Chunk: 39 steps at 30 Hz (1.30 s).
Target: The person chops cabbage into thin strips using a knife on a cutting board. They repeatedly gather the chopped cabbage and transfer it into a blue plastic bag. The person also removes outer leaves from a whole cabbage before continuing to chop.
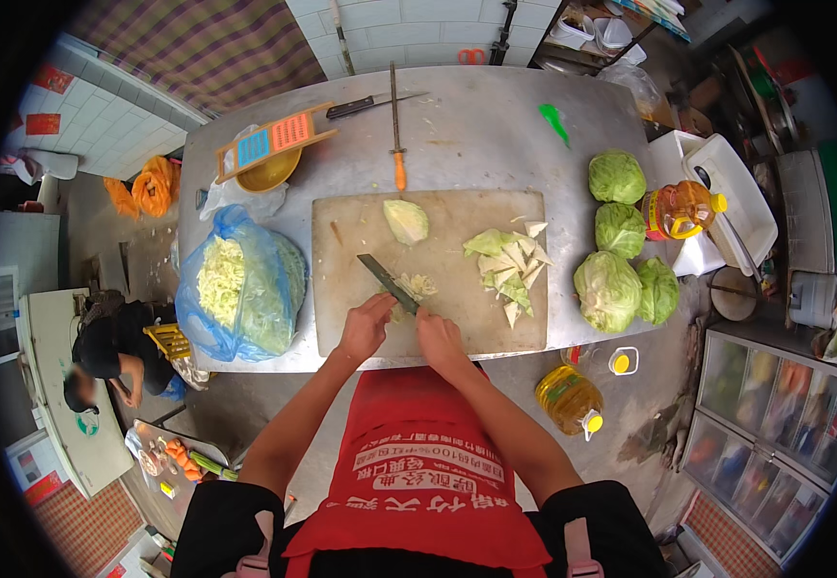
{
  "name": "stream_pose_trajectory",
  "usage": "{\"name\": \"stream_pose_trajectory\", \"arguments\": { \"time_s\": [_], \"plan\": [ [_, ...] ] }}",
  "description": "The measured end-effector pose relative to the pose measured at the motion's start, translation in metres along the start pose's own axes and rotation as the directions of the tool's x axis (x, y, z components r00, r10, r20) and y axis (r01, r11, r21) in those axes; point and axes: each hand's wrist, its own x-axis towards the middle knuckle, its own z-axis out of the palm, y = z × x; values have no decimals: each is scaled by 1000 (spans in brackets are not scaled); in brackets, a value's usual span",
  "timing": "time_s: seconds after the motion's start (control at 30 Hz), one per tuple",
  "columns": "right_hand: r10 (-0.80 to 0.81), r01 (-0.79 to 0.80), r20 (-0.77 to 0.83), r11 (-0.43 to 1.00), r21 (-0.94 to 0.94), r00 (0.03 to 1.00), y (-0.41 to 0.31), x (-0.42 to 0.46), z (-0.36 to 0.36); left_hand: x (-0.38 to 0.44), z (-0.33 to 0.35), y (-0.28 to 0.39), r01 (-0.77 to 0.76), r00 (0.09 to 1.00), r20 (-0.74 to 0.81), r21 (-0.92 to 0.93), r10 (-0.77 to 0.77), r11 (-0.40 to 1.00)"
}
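My right hand (439,334) grips the handle of a kitchen knife (382,276), whose dark blade points up and left over the cutting board (339,318). Close to the blade, my left hand (368,325) rests with bent fingers on the cabbage there, mostly hidden. Finely cut cabbage shreds (418,285) lie just past the blade. Farther up the board sits a cabbage wedge (405,222); a pile of cut cabbage pieces (512,264) lies at its right side. A blue plastic bag (245,289) full of shredded cabbage stands left of the board.
Whole cabbages (607,291) and an oil bottle (678,209) line the table's right side. Behind the board lie a sharpening steel (396,130), another knife (352,107) and a grater (267,146) over a yellow bowl (270,173). Another person (119,339) is at far left.
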Motion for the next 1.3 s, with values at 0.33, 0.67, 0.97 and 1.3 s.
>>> {"name": "stream_pose_trajectory", "arguments": {
  "time_s": [0.33, 0.67, 0.97, 1.3],
  "plan": [
    [29, -29, 23, 1000, 5, 999, -33, -82, -73, -12, 11, -20, 4, 999, -47, 54, -1, 999],
    [-30, 31, 9, 999, -40, 999, -6, -5, -9, -5, -2, -4, -6, 1000, -12, 32, 6, 999],
    [-24, 24, 24, 999, -30, 999, -37, -77, -72, -16, 7, -23, -29, 998, -45, 73, 32, 997],
    [-49, 49, 4, 995, -83, 999, -18, 2, 5, -13, -13, -15, -19, 1000, 13, 128, 18, 992]
  ]
}}
